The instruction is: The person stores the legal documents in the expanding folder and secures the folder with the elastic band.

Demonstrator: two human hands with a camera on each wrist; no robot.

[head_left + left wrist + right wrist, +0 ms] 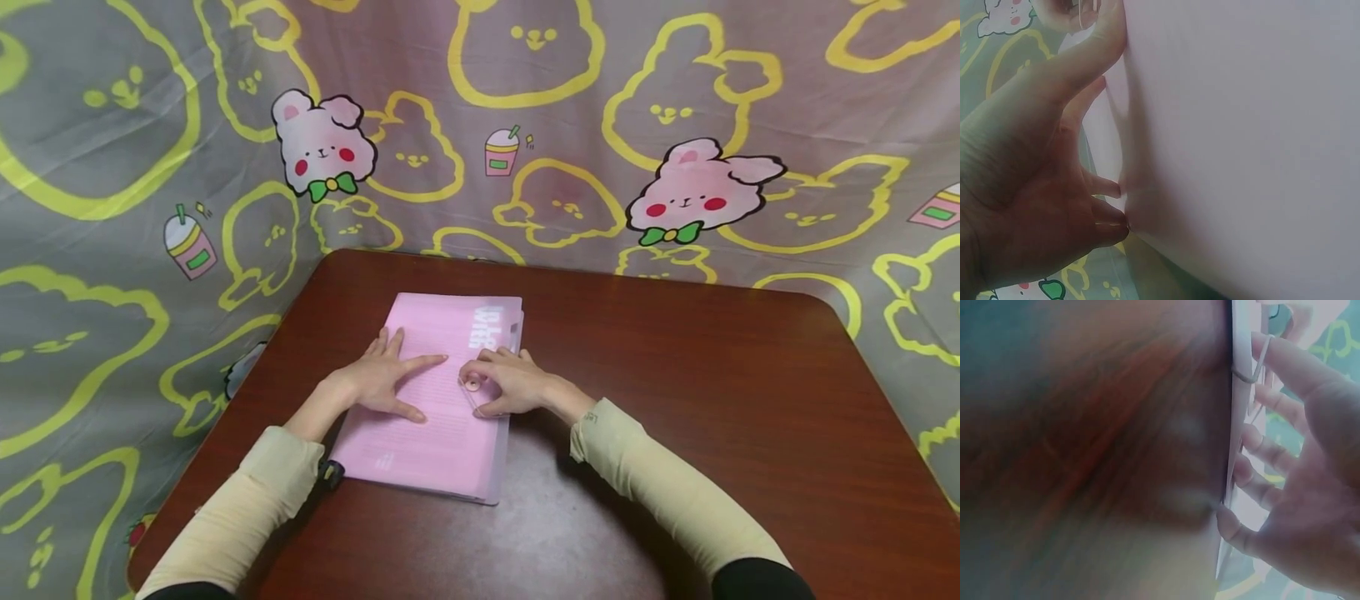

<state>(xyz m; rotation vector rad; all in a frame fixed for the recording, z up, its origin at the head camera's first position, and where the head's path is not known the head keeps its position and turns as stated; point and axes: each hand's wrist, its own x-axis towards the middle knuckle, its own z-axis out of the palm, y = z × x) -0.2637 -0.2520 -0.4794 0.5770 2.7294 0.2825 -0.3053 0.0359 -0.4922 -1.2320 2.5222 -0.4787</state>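
A pink document folder [420, 450] lies on the table, with white lettering near its upper right corner and rows of faint print. My left hand [378, 379] rests on its left half, fingers spread and thumb out, steadying nothing else. Along the folder's right edge, my right hand [521, 379] curls its fingers beside a small round button [472, 385]. Its thumb and finger pinch a thin cord, which runs by the button. In the right wrist view the cord [1262, 359] bends over the folder's edge at the thumb, the other fingertips right at that edge.
The brown wooden table [675, 375] has rounded corners. Behind and to the left hangs a patterned curtain [420, 67] with cartoon rabbits. A small black object [330, 473] shows by the left wrist at the folder's lower left corner.
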